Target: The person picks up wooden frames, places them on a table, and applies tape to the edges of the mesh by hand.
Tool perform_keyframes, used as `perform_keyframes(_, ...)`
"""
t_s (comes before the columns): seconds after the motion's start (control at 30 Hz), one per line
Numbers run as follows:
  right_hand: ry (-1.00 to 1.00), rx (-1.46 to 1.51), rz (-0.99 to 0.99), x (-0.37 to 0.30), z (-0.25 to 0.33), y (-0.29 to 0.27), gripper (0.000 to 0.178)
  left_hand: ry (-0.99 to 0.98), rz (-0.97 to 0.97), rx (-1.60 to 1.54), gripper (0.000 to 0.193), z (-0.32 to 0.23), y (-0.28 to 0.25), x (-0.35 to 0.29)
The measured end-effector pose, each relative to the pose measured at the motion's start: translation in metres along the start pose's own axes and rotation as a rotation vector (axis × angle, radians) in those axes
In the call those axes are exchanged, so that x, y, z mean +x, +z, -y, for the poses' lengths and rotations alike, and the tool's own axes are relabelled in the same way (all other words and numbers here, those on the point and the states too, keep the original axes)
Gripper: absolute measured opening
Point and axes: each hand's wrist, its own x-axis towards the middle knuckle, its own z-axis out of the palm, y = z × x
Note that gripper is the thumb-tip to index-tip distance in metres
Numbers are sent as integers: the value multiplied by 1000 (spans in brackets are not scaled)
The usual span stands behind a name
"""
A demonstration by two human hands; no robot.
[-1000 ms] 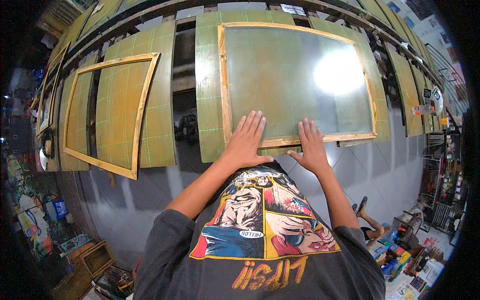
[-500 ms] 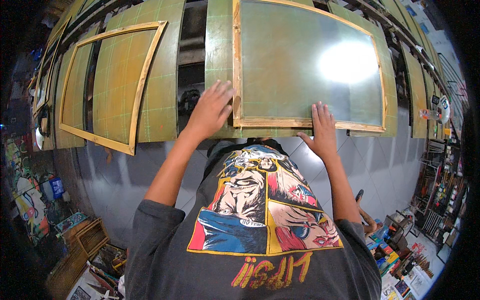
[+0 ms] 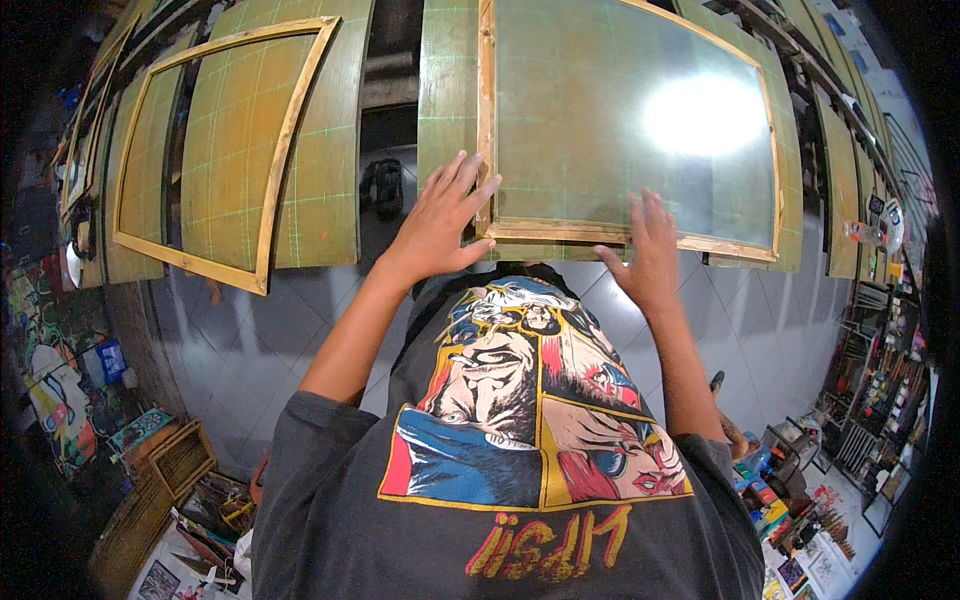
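A wooden-framed mesh screen (image 3: 620, 235) lies flat on the green boards before me, its pale sheet throwing back a bright patch of light. My left hand (image 3: 445, 220) is spread open at the frame's near left corner, fingertips over the left bar. On the near bar rests my right hand (image 3: 652, 250), fingers stretched forward over the mesh and thumb pointing left. Whether either hand presses down is hard to tell. Neither hand is closed around anything.
To the left, another wooden frame (image 3: 192, 262) lies on a green board (image 3: 320, 190) marked with light grid lines. A dark gap separates the boards. Clutter lines the floor at both sides, including a wooden crate (image 3: 182, 462). Part of another person's leg (image 3: 735, 440) shows at lower right.
My left hand has shifted right, from beside the frame onto its left corner, with its fingers spreading. The right hand stays on the near bar. The whole view has shifted slightly.
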Motion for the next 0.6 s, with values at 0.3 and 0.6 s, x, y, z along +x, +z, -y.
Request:
perform_keyframes(0.3,-543,120,106,73,82,13,61,-99,-95,-76,84,5,-1,-17)
perform_keyframes(0.6,-807,76,289,104,88,18,49,-194,-192,-105,82,7,1,-59)
